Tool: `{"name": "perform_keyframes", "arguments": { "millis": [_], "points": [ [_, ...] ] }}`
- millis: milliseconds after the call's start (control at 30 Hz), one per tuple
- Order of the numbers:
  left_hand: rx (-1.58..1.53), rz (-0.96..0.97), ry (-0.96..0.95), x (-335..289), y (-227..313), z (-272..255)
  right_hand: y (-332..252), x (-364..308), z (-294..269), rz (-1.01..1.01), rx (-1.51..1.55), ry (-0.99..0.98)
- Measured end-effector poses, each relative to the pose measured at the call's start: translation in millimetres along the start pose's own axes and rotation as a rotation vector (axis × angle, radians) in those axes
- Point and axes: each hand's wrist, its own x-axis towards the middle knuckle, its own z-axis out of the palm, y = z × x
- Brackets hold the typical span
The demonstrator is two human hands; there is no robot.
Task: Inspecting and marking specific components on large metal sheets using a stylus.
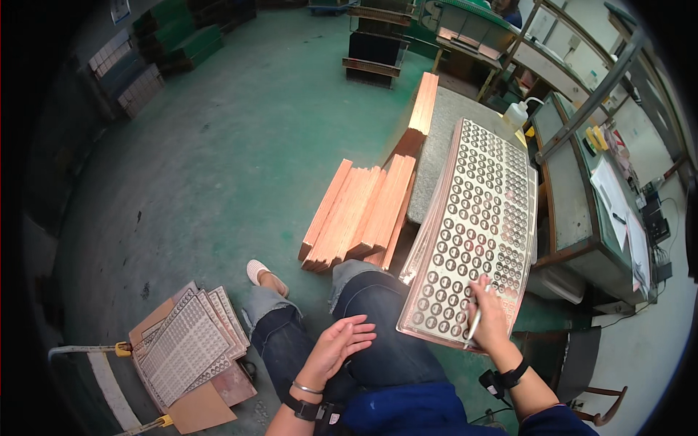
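Grasping nothing with the left hand [338, 351], poised over the jeans [374, 305]; pinching a white pen [475, 325] in the right hand [492, 317], above circle-patterned panels [465, 231] overhanging the grey bench [445, 116]. Could scratch through a pen slip, or tip the overhang by leaning. Farther right, see a squeeze bottle [516, 112], seemingly part-filled with liquid [514, 123].

Pale light catching the right-hand wall [643, 338], gloom down the left, soft sheen on the green floor [218, 145]; the patterned sheet [472, 218] reads crisp, edges bow, corners drop to black!
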Motion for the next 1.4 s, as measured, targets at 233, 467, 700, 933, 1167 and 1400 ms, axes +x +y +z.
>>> {"name": "perform_keyframes", "arguments": {
  "millis": [233,467,700,933,1167,1400],
  "points": [
    [0.142,0.015,-0.048,16.0,4.7,26.6,-32.4,-1.9,6.2,-0.079,0.166,-0.061],
    [0.338,0.031,-0.113,18.4,8.5,37.0,68.8,-39.5,-5.9,0.283,0.089,0.365],
    [0.600,0.064,-0.129,28.6,-5.0,47.2,47.6,-51.3,8.2,0.448,0.233,0.319],
    [0.878,0.210,-0.050,32.2,-8.5,51.9,42.6,-51.9,3.5,0.423,0.135,0.262],
    [0.072,0.109,-0.001,21.1,6.4,73.8,40.4,-43.1,-26.2,0.612,1.138,0.455],
    [-0.227,0.216,0.091,14.3,14.5,56.6,-16.2,-18.3,-19.2,0.728,1.405,0.282]
  ]
}}
